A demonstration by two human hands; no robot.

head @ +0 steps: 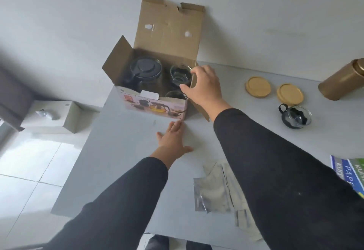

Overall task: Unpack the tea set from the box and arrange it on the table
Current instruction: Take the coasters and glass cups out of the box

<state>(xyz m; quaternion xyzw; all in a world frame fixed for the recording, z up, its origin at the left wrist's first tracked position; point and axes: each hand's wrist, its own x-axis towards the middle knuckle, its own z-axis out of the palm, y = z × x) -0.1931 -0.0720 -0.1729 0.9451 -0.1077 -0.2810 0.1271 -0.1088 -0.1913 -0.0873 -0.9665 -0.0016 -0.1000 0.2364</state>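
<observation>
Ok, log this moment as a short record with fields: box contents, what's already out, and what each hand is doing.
box: open, flaps up
inside: teapot with black lid, two glass cups
unpacked: one glass cup with black handle, right of box
coasters: two, wooden, on table
left hand: flat on table, open
right hand: open, at box's right edge

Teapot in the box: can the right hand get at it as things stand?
Probably yes. The box is open, its lid flap standing back, nothing covers the teapot, and the right hand hovers open at the box's right rim beside the cups.
</observation>
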